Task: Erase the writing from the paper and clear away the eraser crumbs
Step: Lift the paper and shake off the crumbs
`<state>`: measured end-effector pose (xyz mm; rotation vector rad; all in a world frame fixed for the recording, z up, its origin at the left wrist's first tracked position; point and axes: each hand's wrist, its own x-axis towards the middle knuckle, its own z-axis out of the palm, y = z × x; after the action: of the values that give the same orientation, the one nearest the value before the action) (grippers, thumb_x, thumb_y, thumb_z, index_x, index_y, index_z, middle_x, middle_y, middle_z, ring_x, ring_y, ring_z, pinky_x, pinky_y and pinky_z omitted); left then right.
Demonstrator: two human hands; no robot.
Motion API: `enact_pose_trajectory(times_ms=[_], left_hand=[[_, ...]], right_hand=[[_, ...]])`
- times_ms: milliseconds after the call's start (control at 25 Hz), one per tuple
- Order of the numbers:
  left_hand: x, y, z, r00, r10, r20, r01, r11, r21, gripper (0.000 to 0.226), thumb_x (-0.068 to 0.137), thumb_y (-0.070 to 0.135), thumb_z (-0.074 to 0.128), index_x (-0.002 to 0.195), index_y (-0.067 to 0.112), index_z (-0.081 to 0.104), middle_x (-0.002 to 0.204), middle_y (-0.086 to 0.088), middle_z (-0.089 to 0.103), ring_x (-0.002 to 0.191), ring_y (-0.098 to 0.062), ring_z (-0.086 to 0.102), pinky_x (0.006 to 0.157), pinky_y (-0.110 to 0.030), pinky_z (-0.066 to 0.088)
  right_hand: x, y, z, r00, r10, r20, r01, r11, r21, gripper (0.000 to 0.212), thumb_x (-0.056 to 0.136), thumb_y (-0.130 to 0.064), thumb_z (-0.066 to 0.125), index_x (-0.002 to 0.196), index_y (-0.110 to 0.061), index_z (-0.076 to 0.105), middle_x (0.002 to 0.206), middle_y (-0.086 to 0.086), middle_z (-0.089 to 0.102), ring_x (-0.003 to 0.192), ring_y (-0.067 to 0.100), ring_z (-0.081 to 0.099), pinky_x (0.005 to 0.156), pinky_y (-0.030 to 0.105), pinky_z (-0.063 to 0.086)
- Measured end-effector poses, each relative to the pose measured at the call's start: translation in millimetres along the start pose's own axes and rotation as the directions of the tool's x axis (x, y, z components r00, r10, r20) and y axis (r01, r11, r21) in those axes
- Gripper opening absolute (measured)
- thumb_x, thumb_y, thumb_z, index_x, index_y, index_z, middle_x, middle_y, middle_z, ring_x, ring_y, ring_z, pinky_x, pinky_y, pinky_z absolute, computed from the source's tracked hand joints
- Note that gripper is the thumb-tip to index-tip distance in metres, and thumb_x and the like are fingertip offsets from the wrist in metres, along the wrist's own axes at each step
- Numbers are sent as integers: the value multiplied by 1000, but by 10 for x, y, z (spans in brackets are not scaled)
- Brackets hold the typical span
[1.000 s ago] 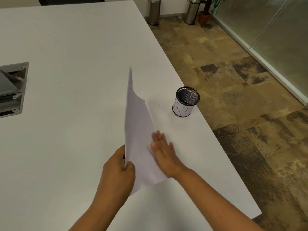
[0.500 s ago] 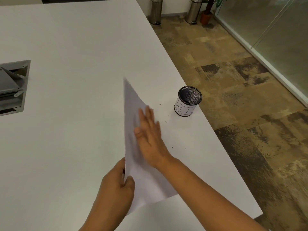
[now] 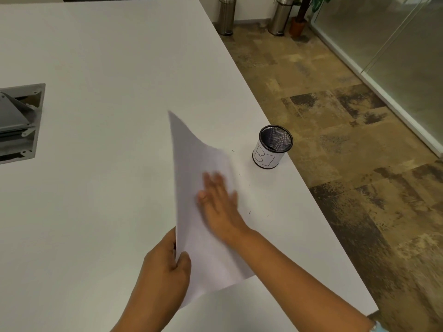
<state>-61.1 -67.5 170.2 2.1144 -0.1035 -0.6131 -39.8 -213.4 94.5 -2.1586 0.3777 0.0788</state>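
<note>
A white sheet of paper (image 3: 191, 168) is tilted up on its left edge above the white table (image 3: 96, 80). My left hand (image 3: 165, 267) pinches the sheet's near left edge. My right hand (image 3: 219, 200) lies flat and open on the sheet's upper face, fingers spread and blurred by motion. A few small dark eraser crumbs (image 3: 249, 212) are scattered on the table just right of the paper. No writing shows on the visible face of the sheet.
A black mesh cup (image 3: 272, 147) with a white label stands near the table's right edge. A grey cable hatch (image 3: 19, 121) sits in the table at the left. Beyond the right edge is patterned carpet, with two metal bins (image 3: 226, 16) far back.
My right hand went up the paper's face and has now come back down and right a little. The sheet has tipped slightly flatter; my left hand keeps its hold.
</note>
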Motion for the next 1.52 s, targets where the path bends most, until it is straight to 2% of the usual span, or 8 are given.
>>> enact_pose_trajectory(times_ms=[80,160,280,600,1000,1120,1320,1520], left_hand=[[6,29,-14,1000,-8,-27,8,1000,-18,44,88,1,41,126,21,52,91,14,58,80,-7,54,75,-14,43],[45,18,-23,998,-34,-44,32,999,-40,43,89,3,41,126,21,51,92,12,58,81,-9,54,78,-20,46],[59,26,-14,999,-29,-26,28,998,-56,45,87,-2,41,123,21,54,87,17,58,77,-1,54,63,-10,39],[90,8,17,1000,-11,-8,10,997,-81,43,88,1,42,122,25,53,93,15,60,81,-4,58,70,-10,43],[129,-67,10,999,40,-20,-43,987,-157,39,86,-3,46,102,33,49,86,23,57,77,5,54,57,-7,40],[208,-367,-188,992,-32,-119,3,972,-237,35,78,2,61,108,18,55,90,-1,64,83,-21,60,68,-27,42],[244,-1323,-641,909,-350,-228,245,889,-387,35,79,-6,63,112,1,54,102,-26,61,79,-37,56,58,-41,56],[170,-1990,-824,804,-548,-228,418,796,-439,49,77,-3,66,124,1,51,126,-23,55,114,-39,51,104,-48,33]], right_hand=[[-9,61,-102,978,101,-182,-95,995,36,60,93,-52,17,144,-24,3,155,3,-7,139,8,-16,114,41,-11],[-59,-29,-133,900,-136,-414,139,990,-24,56,93,-48,23,141,-18,22,153,7,17,141,14,8,116,35,7],[-173,-49,-34,912,-183,-368,189,982,-19,42,93,-43,32,116,-17,56,124,3,54,116,14,46,98,41,39],[-283,0,-42,850,-67,-523,93,995,25,32,89,-38,39,111,-20,54,121,0,48,114,10,43,97,26,39],[-375,-19,-54,930,-12,-368,24,999,30,24,89,-36,40,102,-28,58,105,-15,54,103,1,45,90,26,42],[-567,159,-50,900,28,-436,17,995,97,17,91,-37,41,102,-38,53,108,-25,47,110,-3,42,91,22,41],[-1226,830,217,910,48,-411,-197,924,-329,29,85,-31,49,113,-24,54,130,-9,35,129,25,38,101,41,32],[-1522,947,738,975,-218,-42,151,789,-595,31,87,-43,29,109,-27,45,155,3,-1,142,15,4,109,33,12]])
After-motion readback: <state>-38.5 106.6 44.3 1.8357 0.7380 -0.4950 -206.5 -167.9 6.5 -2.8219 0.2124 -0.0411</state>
